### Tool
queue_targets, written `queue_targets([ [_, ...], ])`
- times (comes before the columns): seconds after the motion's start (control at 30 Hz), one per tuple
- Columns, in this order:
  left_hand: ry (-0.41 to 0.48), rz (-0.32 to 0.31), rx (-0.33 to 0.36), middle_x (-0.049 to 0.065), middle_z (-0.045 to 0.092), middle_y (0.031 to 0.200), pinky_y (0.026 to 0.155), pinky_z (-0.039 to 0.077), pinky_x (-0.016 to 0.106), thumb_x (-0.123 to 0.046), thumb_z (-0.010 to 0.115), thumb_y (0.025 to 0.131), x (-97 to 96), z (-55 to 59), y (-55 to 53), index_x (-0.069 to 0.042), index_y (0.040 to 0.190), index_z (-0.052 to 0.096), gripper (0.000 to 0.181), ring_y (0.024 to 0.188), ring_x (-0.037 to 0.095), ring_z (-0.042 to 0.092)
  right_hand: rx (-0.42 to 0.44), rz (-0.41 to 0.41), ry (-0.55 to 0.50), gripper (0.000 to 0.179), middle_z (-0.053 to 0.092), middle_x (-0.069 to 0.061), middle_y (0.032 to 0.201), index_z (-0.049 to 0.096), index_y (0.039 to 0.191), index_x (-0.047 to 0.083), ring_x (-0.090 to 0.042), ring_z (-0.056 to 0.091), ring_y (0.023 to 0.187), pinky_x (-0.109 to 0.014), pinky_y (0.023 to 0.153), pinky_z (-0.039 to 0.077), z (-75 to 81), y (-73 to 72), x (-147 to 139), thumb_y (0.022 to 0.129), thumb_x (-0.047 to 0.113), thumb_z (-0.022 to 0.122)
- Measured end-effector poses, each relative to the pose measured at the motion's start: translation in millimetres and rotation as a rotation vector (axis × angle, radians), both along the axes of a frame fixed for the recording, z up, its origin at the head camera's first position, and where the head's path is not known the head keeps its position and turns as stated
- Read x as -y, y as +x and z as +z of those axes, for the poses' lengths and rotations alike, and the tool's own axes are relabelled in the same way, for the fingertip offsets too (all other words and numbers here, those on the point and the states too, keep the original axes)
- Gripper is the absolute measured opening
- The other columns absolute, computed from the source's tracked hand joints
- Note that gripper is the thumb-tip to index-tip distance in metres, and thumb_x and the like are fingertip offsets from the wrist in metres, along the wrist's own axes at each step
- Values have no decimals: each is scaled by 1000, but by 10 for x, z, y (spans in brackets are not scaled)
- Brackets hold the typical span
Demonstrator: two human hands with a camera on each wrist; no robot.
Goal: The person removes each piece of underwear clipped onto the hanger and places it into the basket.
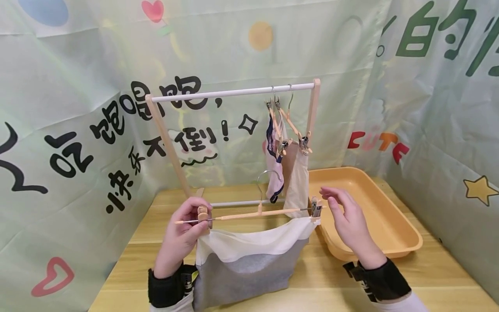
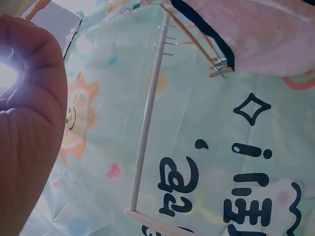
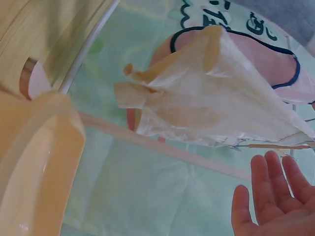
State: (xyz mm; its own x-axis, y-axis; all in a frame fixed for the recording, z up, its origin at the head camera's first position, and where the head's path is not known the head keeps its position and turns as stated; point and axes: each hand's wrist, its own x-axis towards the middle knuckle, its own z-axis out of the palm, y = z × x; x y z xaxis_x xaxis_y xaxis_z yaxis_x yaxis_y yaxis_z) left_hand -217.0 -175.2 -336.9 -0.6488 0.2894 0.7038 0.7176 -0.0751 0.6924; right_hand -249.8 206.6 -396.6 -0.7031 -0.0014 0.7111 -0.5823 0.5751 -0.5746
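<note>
My left hand (image 1: 180, 238) pinches the clip at the left end of a small clip hanger (image 1: 241, 215), fingers and thumb curled round it. From the hanger's two clips hangs a grey garment (image 1: 249, 273) with a white upper band, its lower part near the table. Just right of the right-hand metal clip (image 1: 316, 208), my right hand (image 1: 351, 221) is held apart from it, fingers extended and gripping nothing. The hanger's metal hook (image 1: 269, 171) points up. In the right wrist view the fingers (image 3: 268, 187) are spread near a cream garment (image 3: 197, 108).
Behind the hands stands a rack with a white rail (image 1: 230, 92). Toward its right end hang a pink garment with navy trim (image 1: 274, 173) and a cream one (image 1: 298, 182) on clip hangers. An orange basin (image 1: 374, 216) sits at right on the wooden table (image 1: 136, 260). Printed cloth surrounds it.
</note>
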Motion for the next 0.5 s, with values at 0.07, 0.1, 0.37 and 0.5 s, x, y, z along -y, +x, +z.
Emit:
queue_targets([
  [0.07, -13, 0, 5, -6, 55, 87, 55, 47, 17, 20, 53, 80, -8, -3, 0, 7, 102, 51, 26, 70, 12, 53, 34, 78, -37, 32, 65, -15, 114, 56, 128, 7, -16, 55, 104, -15, 86, 42, 18, 7, -10, 99, 3, 44],
  [0.1, -19, 4, 6, -6, 55, 87, 55, 46, 18, 20, 54, 80, -11, -3, 0, 7, 102, 51, 26, 70, 12, 53, 57, 122, -59, 33, 65, -15, 115, 55, 129, 6, -15, 56, 105, -13, 88, 41, 28, 12, -16, 99, 3, 42],
  [0.37, -40, 3, 14, -7, 55, 87, 55, 46, 18, 20, 55, 81, -27, -10, -2, 7, 102, 51, 25, 69, 12, 51, 232, 363, -171, 38, 61, 17, 118, 50, 133, -2, -7, 53, 111, -12, 88, 44, 76, 55, -60, 105, 12, 27],
  [0.5, -47, -12, -7, -8, 53, 86, 53, 45, 20, 20, 55, 80, -37, -26, -24, 7, 101, 52, 25, 68, 12, 50, 269, 389, -194, 37, 64, 16, 115, 51, 130, -5, -7, 55, 107, -14, 85, 44, 82, 69, -68, 104, 11, 30],
])
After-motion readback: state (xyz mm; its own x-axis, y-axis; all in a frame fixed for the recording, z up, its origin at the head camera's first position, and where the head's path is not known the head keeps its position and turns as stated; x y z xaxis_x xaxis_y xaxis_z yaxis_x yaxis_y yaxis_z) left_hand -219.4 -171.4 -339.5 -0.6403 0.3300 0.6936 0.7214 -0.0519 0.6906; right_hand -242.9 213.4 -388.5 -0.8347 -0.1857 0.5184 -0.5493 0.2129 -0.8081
